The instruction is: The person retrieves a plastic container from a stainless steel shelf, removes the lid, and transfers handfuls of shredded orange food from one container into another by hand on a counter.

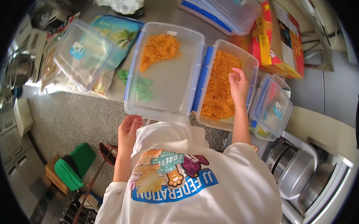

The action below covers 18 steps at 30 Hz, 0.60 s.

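Over the right-hand clear plastic storage box (249, 68) is my right hand (239, 86), its fingers loosely bent and nothing visible between them. Orange shredded food (217, 86) covers most of that box's bottom. Left of it, a larger clear plastic box (171, 91) holds a smaller heap of orange shreds (161, 47) at its far left. My left hand (130, 125) is half curled by this box's near left corner; whether it touches the rim or holds anything is unclear. A green cloth or bag (143, 88) shows through the left wall.
A clear lid (83, 55) rests over bags at left, beside a blue printed bag (118, 35). Stacked containers (221, 12) and a red-yellow carton (277, 41) stand behind. At right are a small lidded box (271, 107) and metal pans (297, 172). A green bin (75, 167) sits lower left.
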Tool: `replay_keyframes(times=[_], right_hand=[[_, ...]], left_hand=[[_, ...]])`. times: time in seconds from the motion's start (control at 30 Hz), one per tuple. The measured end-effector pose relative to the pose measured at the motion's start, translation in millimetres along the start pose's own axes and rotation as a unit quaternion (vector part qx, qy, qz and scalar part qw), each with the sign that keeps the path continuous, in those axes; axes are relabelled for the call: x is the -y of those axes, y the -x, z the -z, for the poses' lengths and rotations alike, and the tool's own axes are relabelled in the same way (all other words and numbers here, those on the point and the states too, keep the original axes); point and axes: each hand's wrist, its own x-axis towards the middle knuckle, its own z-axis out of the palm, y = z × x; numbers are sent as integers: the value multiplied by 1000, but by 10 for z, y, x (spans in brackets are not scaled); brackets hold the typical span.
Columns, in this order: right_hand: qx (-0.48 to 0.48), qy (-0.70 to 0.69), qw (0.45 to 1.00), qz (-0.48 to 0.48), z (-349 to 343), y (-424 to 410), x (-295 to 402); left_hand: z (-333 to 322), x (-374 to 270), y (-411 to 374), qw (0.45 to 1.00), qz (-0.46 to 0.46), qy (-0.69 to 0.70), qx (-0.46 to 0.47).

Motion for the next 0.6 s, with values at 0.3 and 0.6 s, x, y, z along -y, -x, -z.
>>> replay_keyframes(times=[0.3, 0.6], right_hand=[[70, 314, 946, 29, 213, -806, -625], [158, 311, 937, 20, 22, -811, -486]], left_hand=[[-925, -509, 36, 932, 6, -206, 299], [-1697, -59, -40, 925, 103, -150, 333]])
